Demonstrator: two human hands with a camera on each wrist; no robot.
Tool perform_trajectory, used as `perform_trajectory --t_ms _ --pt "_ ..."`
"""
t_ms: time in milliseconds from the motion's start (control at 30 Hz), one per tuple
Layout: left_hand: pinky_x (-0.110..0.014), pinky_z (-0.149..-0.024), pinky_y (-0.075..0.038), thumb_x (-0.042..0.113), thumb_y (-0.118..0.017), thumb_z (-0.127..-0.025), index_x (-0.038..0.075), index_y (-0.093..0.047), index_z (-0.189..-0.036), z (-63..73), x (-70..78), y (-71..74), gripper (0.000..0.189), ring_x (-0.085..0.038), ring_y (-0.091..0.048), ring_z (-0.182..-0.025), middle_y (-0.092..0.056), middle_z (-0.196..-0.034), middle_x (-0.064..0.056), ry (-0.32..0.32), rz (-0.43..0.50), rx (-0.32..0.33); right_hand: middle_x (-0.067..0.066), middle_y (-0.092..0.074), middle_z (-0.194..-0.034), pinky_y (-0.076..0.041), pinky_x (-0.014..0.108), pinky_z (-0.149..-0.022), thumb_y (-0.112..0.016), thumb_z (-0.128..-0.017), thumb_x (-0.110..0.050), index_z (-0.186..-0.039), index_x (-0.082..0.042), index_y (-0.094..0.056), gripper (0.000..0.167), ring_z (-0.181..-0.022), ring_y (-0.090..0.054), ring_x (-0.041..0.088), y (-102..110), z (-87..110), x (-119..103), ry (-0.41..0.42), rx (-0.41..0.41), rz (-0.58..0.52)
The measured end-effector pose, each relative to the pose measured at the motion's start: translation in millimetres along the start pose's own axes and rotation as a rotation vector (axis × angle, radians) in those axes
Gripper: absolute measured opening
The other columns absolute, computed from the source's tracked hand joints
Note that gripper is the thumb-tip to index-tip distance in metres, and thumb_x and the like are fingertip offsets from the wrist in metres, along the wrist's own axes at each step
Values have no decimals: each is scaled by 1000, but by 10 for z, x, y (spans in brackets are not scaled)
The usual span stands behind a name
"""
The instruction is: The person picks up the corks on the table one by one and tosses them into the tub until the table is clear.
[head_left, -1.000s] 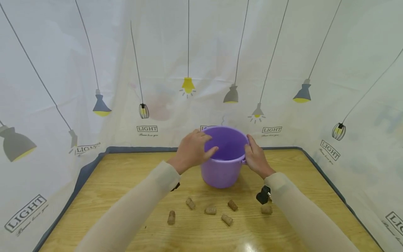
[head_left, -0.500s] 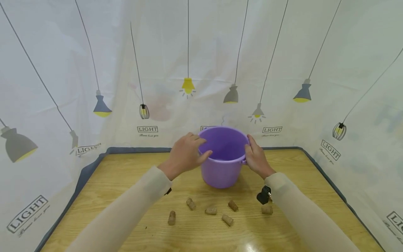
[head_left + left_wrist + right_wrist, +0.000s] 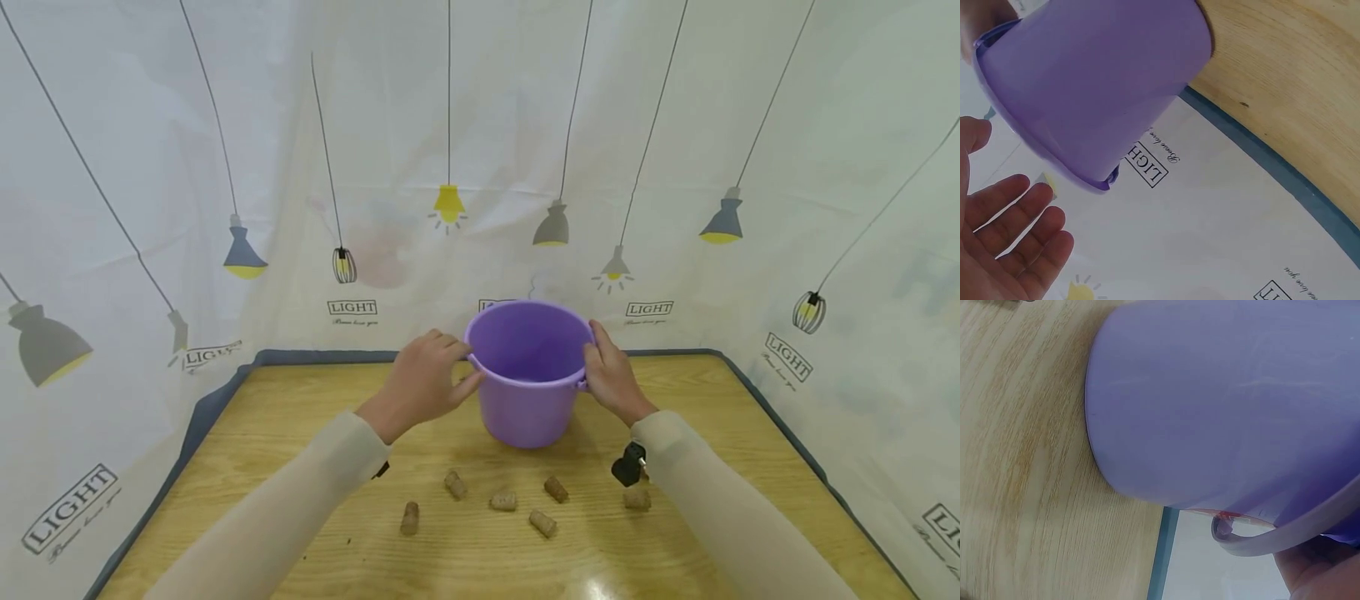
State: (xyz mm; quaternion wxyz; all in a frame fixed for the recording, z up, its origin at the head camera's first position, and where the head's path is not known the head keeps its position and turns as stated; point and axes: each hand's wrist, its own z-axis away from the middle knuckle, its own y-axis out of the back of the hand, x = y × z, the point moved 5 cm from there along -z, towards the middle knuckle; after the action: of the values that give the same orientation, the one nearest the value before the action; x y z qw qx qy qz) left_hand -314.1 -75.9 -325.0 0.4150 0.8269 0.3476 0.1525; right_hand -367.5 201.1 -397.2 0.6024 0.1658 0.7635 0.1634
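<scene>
A purple bucket (image 3: 527,412) stands upright on the wooden table, its mouth tipped slightly toward me in the head view. My right hand (image 3: 613,375) grips its rim on the right side, thumb inside and fingers outside. The bucket's handle (image 3: 1297,540) lies down along the rim by that hand in the right wrist view. My left hand (image 3: 420,379) is beside the left of the rim, and the left wrist view shows its fingers (image 3: 1022,250) loosely spread, a gap between them and the bucket.
Several corks, one pale cork (image 3: 503,501) among them, lie scattered on the table (image 3: 450,567) in front of the bucket. Another cork (image 3: 637,498) lies near my right sleeve. White cloth (image 3: 390,125) printed with lamps rises behind and at both sides.
My left hand has moved left, from over the bucket's mouth to outside its rim. My right hand and the bucket have stayed in place.
</scene>
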Motion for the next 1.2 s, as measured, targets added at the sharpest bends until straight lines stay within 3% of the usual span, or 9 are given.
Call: perform_trajectory --t_ms 200,533,700,967,1200 --pt "-37 -74 -59 35 -80 -88 8 -78 -108 121 -41 10 33 -23 -67 -83 -76 -94 -5 1 3 30 33 -58 -124 -60 33 -64 -30 -110 -26 -166 -12 -14 59 -70 -64 19 0 3 -5 -2 0 -7" --pt "-40 -76 -60 41 -77 -90 4 -78 -103 312 -86 63 39 -27 -69 -85 -76 -94 -10 -9 -51 4 24 -62 -95 -57 30 -58 -31 -110 -25 -165 -10 -18 58 -63 -63 16 0 -13 -19 18 13 17" --pt "-44 -84 -60 41 -80 -87 4 -77 -109 401 -90 106 43 -28 -70 -91 -76 -99 -11 -11 -57 -18 23 -62 -93 -56 29 -58 -31 -110 -25 -165 -10 -19 58 -61 -62 15 6 -21 -17 24 16 33" --pt "-44 -84 -61 44 -80 -86 5 -77 -110 531 -94 143 46 -27 -72 -93 -77 -104 -9 5 -53 -132 26 -62 -99 -56 29 -58 -31 -110 -26 -165 -10 -18 58 -61 -62 15 12 -16 -13 17 19 41" --pt "-45 -87 -60 49 -76 -89 5 -76 -114 659 -103 108 50 -28 -72 -99 -76 -109 -10 17 -40 -287 32 -61 -114 -57 30 -60 -31 -110 -24 -165 -10 -17 59 -65 -63 16 16 -4 3 6 10 21"
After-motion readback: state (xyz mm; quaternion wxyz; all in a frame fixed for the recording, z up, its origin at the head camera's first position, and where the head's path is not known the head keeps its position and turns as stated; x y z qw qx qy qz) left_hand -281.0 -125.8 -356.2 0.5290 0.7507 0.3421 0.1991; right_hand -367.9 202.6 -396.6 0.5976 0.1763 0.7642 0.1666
